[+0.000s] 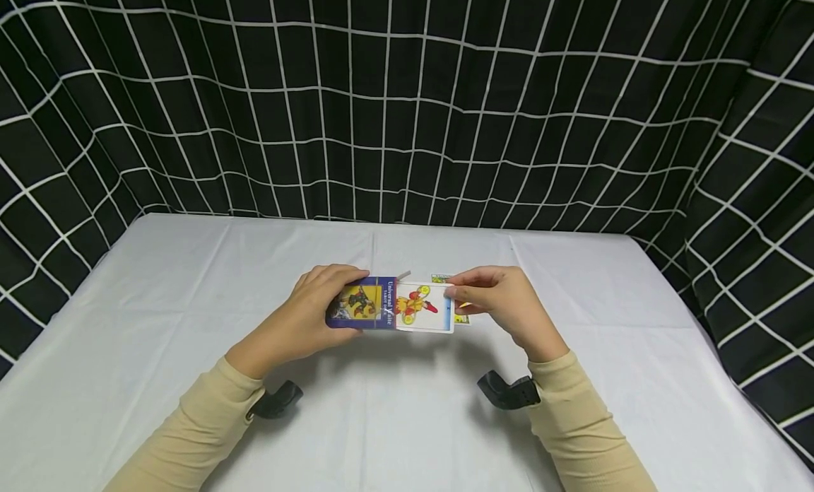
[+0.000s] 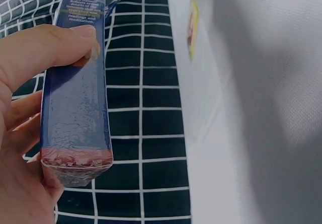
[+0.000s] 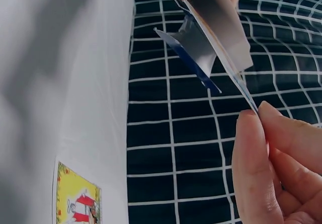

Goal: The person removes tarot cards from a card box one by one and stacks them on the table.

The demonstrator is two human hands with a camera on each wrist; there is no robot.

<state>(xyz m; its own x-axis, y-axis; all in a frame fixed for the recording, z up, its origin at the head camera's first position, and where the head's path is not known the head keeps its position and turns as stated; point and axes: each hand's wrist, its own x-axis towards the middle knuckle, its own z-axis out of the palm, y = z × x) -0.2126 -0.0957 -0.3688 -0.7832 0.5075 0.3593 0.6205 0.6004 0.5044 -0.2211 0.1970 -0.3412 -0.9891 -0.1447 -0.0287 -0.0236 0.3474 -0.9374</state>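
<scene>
My left hand (image 1: 316, 309) grips a blue card box (image 1: 360, 305) around its left end, thumb along its narrow side in the left wrist view. A card (image 1: 425, 307) with a red and yellow figure sticks out of the box's right end, its other end inside. My right hand (image 1: 505, 301) pinches the card's outer edge between thumb and fingers. In the right wrist view the box's blue flap (image 3: 188, 60) hangs folded out beside the card. Another card (image 3: 78, 199), yellow with a figure in red and white, lies on the white cloth, partly hidden in the head view.
White cloth (image 1: 407, 421) covers the table below both hands. Black fabric with a white grid (image 1: 407, 110) stands behind the table and along its sides. A black wrist device (image 1: 278, 400) is at the left cuff, another (image 1: 509, 391) at the right.
</scene>
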